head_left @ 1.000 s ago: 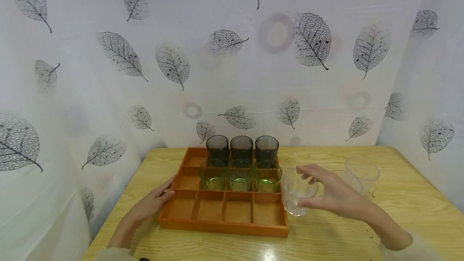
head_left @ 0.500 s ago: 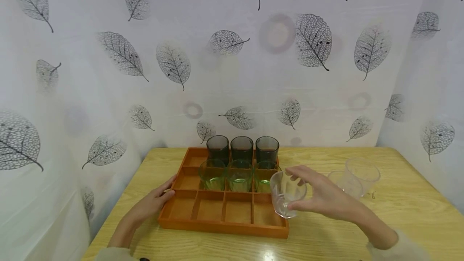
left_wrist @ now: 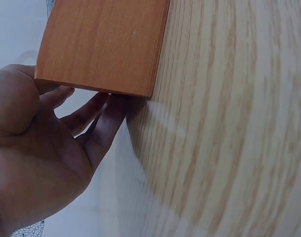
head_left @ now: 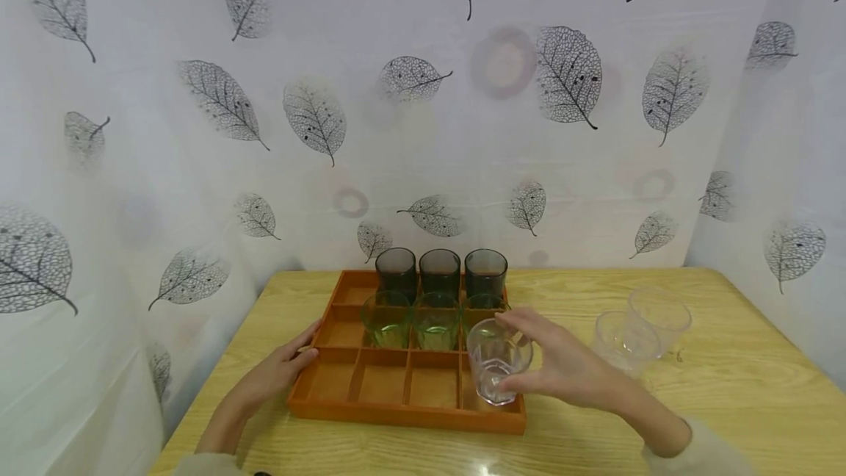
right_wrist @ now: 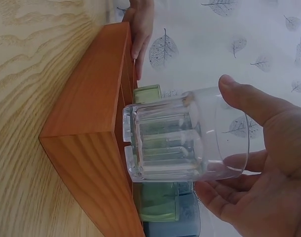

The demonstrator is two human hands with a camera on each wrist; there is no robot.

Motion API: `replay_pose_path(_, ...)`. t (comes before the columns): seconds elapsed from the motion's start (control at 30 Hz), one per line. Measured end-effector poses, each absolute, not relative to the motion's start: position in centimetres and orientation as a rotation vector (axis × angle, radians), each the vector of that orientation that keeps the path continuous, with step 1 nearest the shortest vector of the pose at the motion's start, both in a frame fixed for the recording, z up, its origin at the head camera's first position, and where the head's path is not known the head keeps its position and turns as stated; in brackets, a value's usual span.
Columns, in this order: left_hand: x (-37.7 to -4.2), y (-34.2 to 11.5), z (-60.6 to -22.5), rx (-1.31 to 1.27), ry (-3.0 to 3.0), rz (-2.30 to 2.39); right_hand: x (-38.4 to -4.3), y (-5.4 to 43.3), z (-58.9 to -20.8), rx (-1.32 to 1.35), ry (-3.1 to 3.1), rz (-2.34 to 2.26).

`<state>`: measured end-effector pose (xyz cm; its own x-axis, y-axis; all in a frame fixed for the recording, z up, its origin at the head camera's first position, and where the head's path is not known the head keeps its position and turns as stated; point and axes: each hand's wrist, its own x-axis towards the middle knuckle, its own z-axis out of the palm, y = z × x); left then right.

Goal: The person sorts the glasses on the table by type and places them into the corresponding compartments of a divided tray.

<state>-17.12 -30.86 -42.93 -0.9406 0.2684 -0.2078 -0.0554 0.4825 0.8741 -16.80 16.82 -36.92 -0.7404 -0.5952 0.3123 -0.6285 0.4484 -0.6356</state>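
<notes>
My right hand (head_left: 562, 369) grips a clear glass tumbler (head_left: 492, 358) near its rim, thumb on one side and fingers on the other. The tumbler hangs over the front right compartment of the orange wooden tray (head_left: 406, 414), base down and slightly tilted. In the right wrist view the base of the tumbler (right_wrist: 165, 143) overlaps the tray's rim. My left hand (head_left: 280, 367) rests against the tray's left side. The left wrist view shows its fingers (left_wrist: 108, 123) touching the tray's end wall. Three green glasses (head_left: 436, 322) stand in the middle row, three dark grey glasses (head_left: 439, 270) behind them.
Two more clear tumblers (head_left: 624, 344) stand close together on the wooden table (head_left: 581, 432) to the right of the tray. A white curtain (head_left: 423, 138) with leaf prints hangs behind the table and along both sides.
My right hand has carried the clear tumbler leftward, from beside the tray to over its front right compartment, and the glass is more upright. My left hand has stayed at the tray.
</notes>
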Motion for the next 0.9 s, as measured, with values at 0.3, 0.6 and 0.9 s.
replay_pose_path(0.3, -17.1, -30.9, -43.0, 0.171, 2.424, 1.432, -16.4, 15.6, -37.4, 1.039, -2.683, 1.178)
replay_pose_path(0.6, -17.1, -30.8, -42.9, 0.180, 2.423, 1.427, -16.2, 15.6, -38.2, 1.033, -2.698, 1.128)
replay_pose_path(0.9, -17.1, -30.8, -43.1, 0.177, 2.422, 1.432, -15.8, 15.8, -38.8, 1.056, -2.714, 1.136)
